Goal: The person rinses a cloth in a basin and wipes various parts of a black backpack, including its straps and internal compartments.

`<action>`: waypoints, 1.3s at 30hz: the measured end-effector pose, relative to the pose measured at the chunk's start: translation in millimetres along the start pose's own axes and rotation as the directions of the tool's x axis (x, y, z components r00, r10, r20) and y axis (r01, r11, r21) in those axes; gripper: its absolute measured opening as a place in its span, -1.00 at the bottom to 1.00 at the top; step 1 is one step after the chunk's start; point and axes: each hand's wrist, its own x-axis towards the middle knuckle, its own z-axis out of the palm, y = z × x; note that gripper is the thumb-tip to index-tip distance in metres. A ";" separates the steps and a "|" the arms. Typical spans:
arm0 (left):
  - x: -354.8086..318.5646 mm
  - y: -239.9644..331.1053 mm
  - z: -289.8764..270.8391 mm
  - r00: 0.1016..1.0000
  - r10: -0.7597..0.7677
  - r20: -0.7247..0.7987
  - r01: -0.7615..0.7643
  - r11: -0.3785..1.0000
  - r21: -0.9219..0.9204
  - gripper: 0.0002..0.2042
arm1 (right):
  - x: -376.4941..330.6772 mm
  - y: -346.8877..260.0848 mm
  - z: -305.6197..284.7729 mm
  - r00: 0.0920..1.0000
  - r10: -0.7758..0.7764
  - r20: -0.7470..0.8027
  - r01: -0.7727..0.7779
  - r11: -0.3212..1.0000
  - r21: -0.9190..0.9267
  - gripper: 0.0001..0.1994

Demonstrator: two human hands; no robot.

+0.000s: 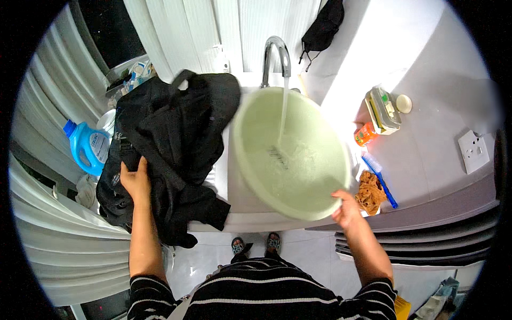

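Basin (256,165) under faucet (266,64), pale counter (426,154), white curtains (194,29)

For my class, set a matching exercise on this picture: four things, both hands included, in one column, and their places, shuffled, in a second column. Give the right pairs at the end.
Column one
1. left hand
2. right hand
3. pale green basin
4. blue brush

Column two
A. under the running tap
B. against the black fabric
C. lying just to the right of the brown cloth
D. at the basin's rim, on the side nearest the person

Right pairs: 1-B, 2-D, 3-A, 4-C
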 end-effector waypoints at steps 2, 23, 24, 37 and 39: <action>-1.9 23.1 -1.2 0.989 -0.024 0.145 0.039 0.994 -0.102 -0.50 | -6.2 -6.6 -22.0 0.995 -0.091 -0.042 0.094 0.993 0.065 -0.66; -185.2 107.7 53.3 0.081 0.684 0.725 -0.525 0.648 -0.552 -0.40 | -68.7 -143.1 100.4 0.540 -0.778 0.323 0.175 -0.271 -0.946 -0.69; -188.0 105.2 55.4 0.082 0.671 0.737 -0.516 0.661 -0.545 -0.40 | -66.6 -143.1 106.8 0.534 -0.770 0.348 0.171 -0.305 -0.937 -0.68; -200.1 79.4 78.3 0.201 0.562 0.802 -0.318 0.812 -0.490 -0.42 | -105.7 -140.2 153.2 0.536 -0.673 0.509 0.054 -0.575 -0.817 -0.75; -199.8 86.8 86.9 0.257 0.527 0.810 -0.210 0.849 -0.485 -0.40 | -104.6 -137.3 149.3 0.495 -0.678 0.544 0.047 -0.604 -0.795 -0.76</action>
